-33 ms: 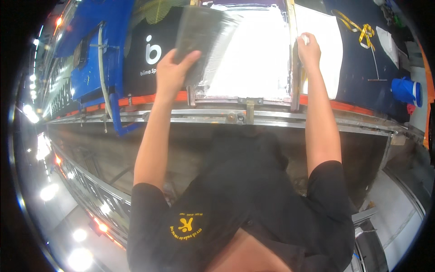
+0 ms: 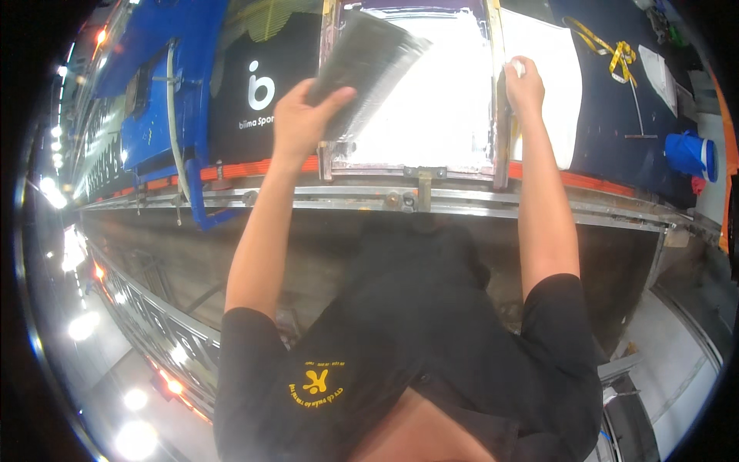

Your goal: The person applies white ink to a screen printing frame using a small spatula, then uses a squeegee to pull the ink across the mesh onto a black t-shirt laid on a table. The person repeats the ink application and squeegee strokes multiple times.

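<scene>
Shifted toward three o'clock, the grey squeegee-like slab (image 2: 368, 69), clamped in the left hand (image 2: 299, 127), overlaps the screen frame (image 2: 500, 154) at ten o'clock. I judge it light, stiff, slick; I'd pinch its eight-o'clock edge. The right hand (image 2: 526, 88) curls, hold unclear.

Black, white and blue, broken by yellow and red-orange.
A dark grey tone with a pale sheen is shown by the flat piece (image 2: 366, 69), set against the bright white of the screen (image 2: 446, 100), which is bordered by a silvery grey frame (image 2: 500, 138). The black fabric (image 2: 231, 135) is printed with a white emblem (image 2: 260, 92); plain white is seen on the cloth (image 2: 550, 85), dark navy on the table (image 2: 604, 115). The long strip (image 2: 596, 182) is coloured red-orange, the panel (image 2: 150, 127) vivid blue, the hose (image 2: 173, 127) cream, the measuring tape (image 2: 620, 60) yellow. The black shirt (image 2: 416, 323) is marked with a yellow logo (image 2: 315, 379).
</scene>
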Demonstrator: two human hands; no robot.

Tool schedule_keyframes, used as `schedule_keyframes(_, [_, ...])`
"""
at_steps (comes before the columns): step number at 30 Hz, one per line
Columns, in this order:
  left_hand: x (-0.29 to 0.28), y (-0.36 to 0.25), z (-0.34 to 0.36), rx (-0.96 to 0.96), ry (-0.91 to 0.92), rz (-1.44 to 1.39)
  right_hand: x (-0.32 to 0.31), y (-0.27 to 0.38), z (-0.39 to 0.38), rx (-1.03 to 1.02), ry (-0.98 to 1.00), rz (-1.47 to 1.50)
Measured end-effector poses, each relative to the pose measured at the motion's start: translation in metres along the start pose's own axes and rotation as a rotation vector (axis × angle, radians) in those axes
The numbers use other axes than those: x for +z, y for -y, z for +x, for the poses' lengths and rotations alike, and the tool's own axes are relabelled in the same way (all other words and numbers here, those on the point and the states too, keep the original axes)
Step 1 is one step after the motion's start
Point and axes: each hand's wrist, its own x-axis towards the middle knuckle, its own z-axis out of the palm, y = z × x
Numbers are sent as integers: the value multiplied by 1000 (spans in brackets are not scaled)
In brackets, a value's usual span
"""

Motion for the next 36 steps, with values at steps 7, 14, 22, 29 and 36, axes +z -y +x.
schedule_keyframes(7, [35, 23, 39, 701, 116, 743, 25, -24, -26, -30, -38, 2])
schedule_keyframes(14, [34, 48, 32, 758, 343, 700, 34, -19, -23, 1, -38, -4])
schedule_keyframes(22, [61, 77, 20, 694, 480, 902, 41, -26, -20, -1, -32, -30])
schedule_keyframes(29, [72, 85, 64, 286, 823, 807, 39, -21, -26, 70, 22, -70])
schedule_keyframes(36, [53, 38, 133, 309, 768, 707, 38, -11, -25, 103, 4, -25])
